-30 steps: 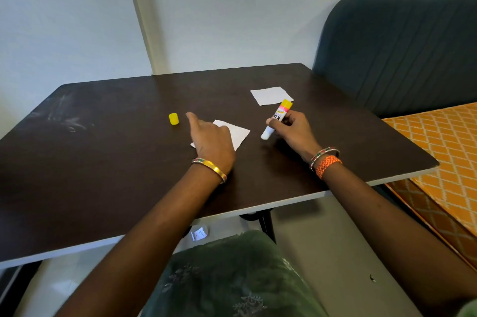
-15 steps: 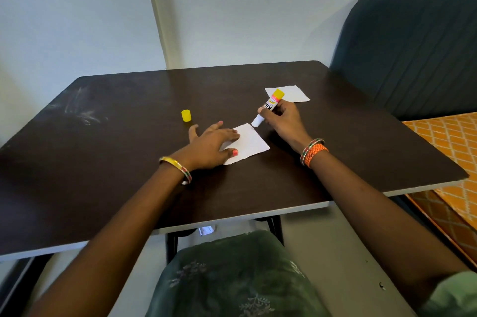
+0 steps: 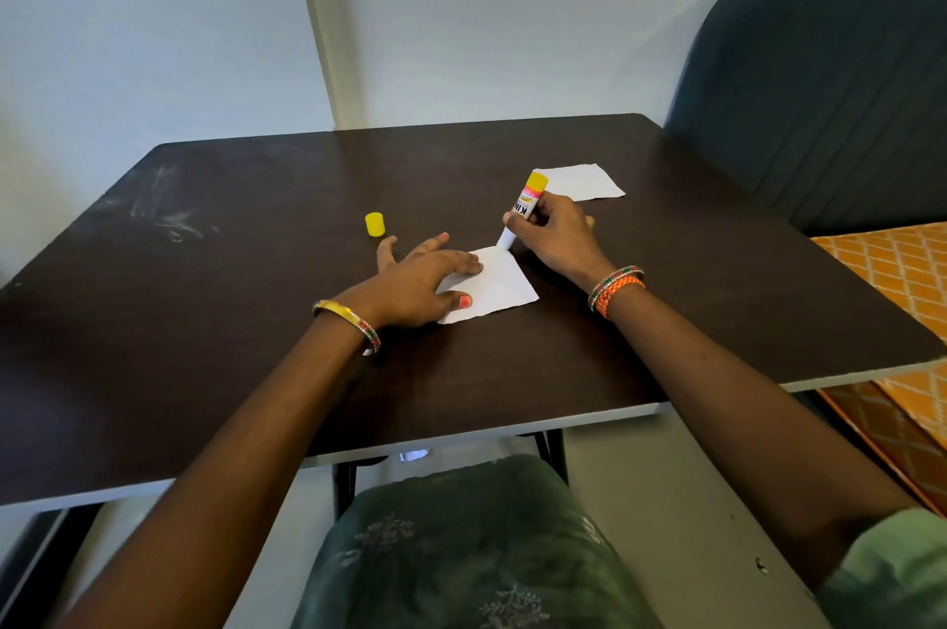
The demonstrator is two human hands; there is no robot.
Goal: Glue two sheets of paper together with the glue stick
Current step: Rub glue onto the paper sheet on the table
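Dark worktop (image 3: 205, 321). Yellow cap (image 3: 374, 224) stands alone at left. Left hand (image 3: 415, 287), fingers spread flat, presses the near paper sheet (image 3: 499, 287). Right hand (image 3: 556, 236) grips the glue stick (image 3: 522, 208), tip touching that sheet's far corner. Second sheet (image 3: 584, 181) lies beyond, apart.

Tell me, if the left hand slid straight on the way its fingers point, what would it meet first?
Probably the glue stick, whose tip rests at the far corner of the paper under the left hand; depth is hard to judge.
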